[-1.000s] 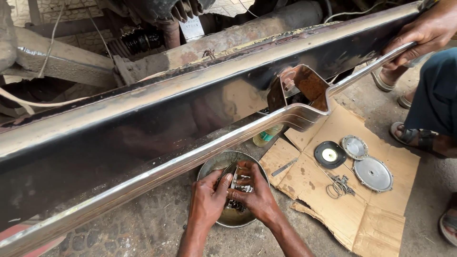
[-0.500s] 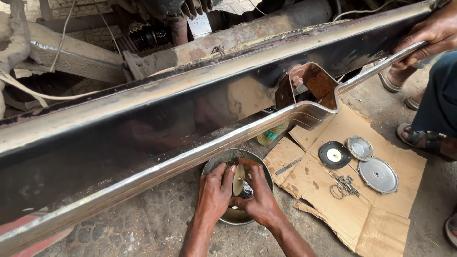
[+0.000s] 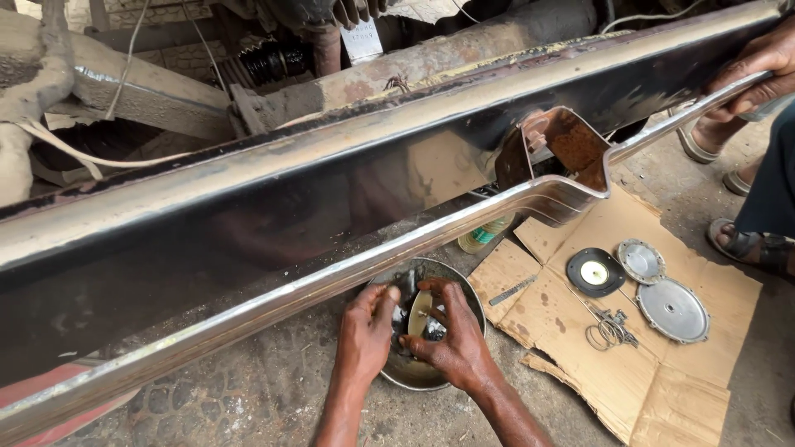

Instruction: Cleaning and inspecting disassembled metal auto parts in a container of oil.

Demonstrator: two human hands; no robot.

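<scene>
Both hands work inside a shallow round grey metal bowl (image 3: 418, 374) that stands on the rough concrete ground just below the camera. The left hand (image 3: 366, 329) grips the bowl's left side, fingers curled over dark oily parts; whether it pinches any one of them cannot be told. The right hand (image 3: 451, 335) pinches a small pale round metal disc (image 3: 421, 310) held on edge over the middle of the bowl, thumb and fingers closed on it.

Just right of the bowl lies a flattened sheet of brown cardboard (image 3: 571, 348). On it rest a black round rubber diaphragm with a pale centre (image 3: 595, 272), two round grey metal cover plates (image 3: 672, 310), one smaller than the other, and a cluster of thin wire springs (image 3: 610, 329). A green-tinted plastic bottle (image 3: 484, 234) lies at the cardboard's upper left edge.

Above all this a long dark steel channel beam with a bright lower lip (image 3: 331, 223) crosses the view diagonally, with a rusty notched bracket (image 3: 559, 145) on it. At far right another person's hand (image 3: 758, 70) holds the beam's end, and sandalled feet (image 3: 745, 244) stand on the ground beside the cardboard
</scene>
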